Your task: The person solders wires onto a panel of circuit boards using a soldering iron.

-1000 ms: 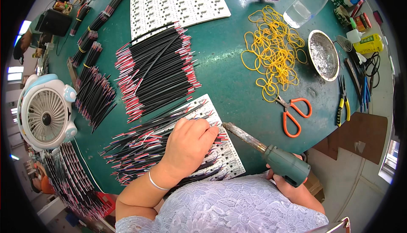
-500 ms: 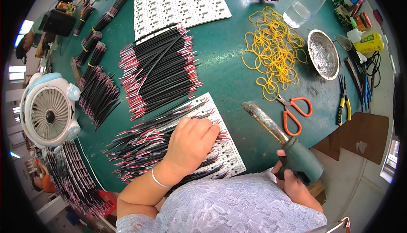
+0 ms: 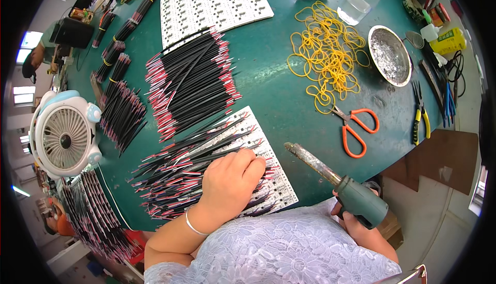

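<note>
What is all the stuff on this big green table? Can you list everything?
wires: many, black and red, heaps at table middle and left
circuit boards: two, white, top and near edge
rubber bands: many, yellow, upper right
scissors: one, orange handles, right
metal dish: one, silver, right
pliers: one, yellow grips, far right
fan: one, white, left
soldering iron: one, green handle, right hand
left hand: on near board
right hand: gripping iron

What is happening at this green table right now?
A person sits at the green table. The left hand presses on red and black wires laid over a white circuit board. The right hand holds a soldering iron, its tip lifted off the board. Orange scissors and yellow rubber bands lie nearby.
</note>
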Tool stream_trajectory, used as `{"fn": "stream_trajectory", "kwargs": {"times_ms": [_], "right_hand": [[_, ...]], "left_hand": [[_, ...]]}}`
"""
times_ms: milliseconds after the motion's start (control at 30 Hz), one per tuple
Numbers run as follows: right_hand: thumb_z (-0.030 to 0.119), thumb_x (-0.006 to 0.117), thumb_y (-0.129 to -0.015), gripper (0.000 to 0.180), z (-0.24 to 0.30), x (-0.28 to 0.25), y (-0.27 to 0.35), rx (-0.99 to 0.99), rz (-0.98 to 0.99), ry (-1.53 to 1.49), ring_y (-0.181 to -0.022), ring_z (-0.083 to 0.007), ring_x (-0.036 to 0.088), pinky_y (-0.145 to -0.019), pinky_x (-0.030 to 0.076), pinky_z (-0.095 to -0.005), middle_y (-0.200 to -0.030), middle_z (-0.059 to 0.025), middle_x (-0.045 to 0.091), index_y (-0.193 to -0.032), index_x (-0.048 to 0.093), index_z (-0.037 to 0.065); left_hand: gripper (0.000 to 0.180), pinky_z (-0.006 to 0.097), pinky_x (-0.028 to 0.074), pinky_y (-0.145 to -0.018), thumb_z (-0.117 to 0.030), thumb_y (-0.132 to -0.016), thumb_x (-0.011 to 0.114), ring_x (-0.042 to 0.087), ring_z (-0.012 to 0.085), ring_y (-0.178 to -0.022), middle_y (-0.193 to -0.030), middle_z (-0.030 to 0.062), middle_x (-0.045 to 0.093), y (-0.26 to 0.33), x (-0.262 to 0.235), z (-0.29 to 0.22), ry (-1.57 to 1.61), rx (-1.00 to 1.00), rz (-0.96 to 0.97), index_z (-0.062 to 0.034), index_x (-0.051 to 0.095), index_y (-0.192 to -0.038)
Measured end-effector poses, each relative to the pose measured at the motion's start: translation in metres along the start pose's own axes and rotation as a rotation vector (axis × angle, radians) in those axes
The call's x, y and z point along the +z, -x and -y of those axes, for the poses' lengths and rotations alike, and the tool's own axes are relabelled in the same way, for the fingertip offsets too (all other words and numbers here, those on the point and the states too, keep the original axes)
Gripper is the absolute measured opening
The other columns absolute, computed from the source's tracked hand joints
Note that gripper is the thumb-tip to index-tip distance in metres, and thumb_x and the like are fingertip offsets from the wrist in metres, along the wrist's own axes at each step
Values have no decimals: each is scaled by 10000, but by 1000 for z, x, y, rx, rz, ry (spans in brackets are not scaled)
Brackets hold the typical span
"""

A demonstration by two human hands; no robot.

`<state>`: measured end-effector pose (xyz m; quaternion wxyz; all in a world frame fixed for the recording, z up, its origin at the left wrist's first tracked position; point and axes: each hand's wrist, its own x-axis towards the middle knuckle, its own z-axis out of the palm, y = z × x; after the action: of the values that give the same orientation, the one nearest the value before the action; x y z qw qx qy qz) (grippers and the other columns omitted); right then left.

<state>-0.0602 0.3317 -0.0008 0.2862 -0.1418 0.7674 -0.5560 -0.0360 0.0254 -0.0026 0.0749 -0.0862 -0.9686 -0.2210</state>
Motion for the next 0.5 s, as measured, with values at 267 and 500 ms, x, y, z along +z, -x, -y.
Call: {"fn": "stream_trajectory", "kwargs": {"times_ms": [267,500], "right_hand": [[15,665,-779,211,-10,6,-2,-39,-11,35,-763,-255,649,-702,501,-354,-869,-99,678,-990,673,13],[-11,686,-749,251,-8,7,-6,-37,6,113,-895,-311,635,-777,507,-375,-991,-130,686,-998,699,26]], "left_hand": [[251,364,481,-584,-33,-711,682,594,240,-696,-845,55,565,1,14,5,20,26,-41,-70,703,-959],[277,373,476,-568,-3,-696,674,575,254,-675,-851,71,554,1,14,5,59,-8,3,-56,696,-967]]}}
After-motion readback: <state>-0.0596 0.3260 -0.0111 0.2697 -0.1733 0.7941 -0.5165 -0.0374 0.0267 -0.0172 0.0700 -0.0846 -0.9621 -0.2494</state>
